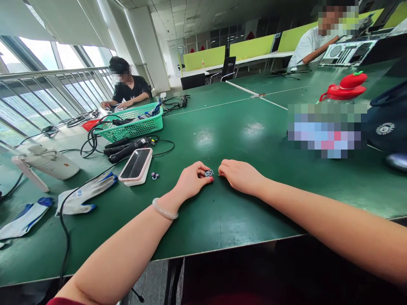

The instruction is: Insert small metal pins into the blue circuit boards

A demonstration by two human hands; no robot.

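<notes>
Over the green table (222, 220), my left hand (192, 180) pinches a small grey patterned piece (209, 173) between thumb and fingers. A pale bracelet circles that wrist. Just to its right, my right hand (238, 174) rests with its fingers curled together; a tiny bit of something shows at the fingertips, too small to make out. A gap separates the two hands. Left of my left hand lie small dark round parts (155, 176), beside a phone (136, 164) on a white box.
White-and-blue gloves (85, 195), a black cable and a white container (52, 162) lie left. Behind the phone are black devices (130, 148) and a green basket (136, 123). A red-lidded bottle (345, 91) and dark bag (389, 114) stand right. Two people sit farther back.
</notes>
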